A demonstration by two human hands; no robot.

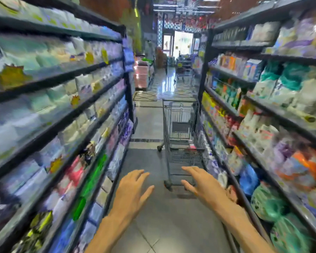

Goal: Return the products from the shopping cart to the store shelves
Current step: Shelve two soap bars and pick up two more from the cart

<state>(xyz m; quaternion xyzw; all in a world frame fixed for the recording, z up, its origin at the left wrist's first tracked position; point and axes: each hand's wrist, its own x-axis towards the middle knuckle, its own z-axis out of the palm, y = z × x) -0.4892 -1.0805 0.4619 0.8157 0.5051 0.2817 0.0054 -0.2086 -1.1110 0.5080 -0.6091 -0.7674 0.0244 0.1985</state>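
Note:
A grey wire shopping cart (181,136) stands in the aisle ahead of me, close against the right-hand shelves. Something flat and reddish lies at the bottom of its basket; I cannot tell what it is. My left hand (132,192) and my right hand (202,183) are both stretched out in front of me, fingers spread and holding nothing. They hover short of the cart and do not touch it. The view is blurred by motion.
Tall dark shelves (66,114) packed with tissue and paper packs line the left side. The shelves on the right (263,114) hold bottles, detergents and bagged goods. The tiled aisle floor (150,125) runs on toward a bright doorway (182,42).

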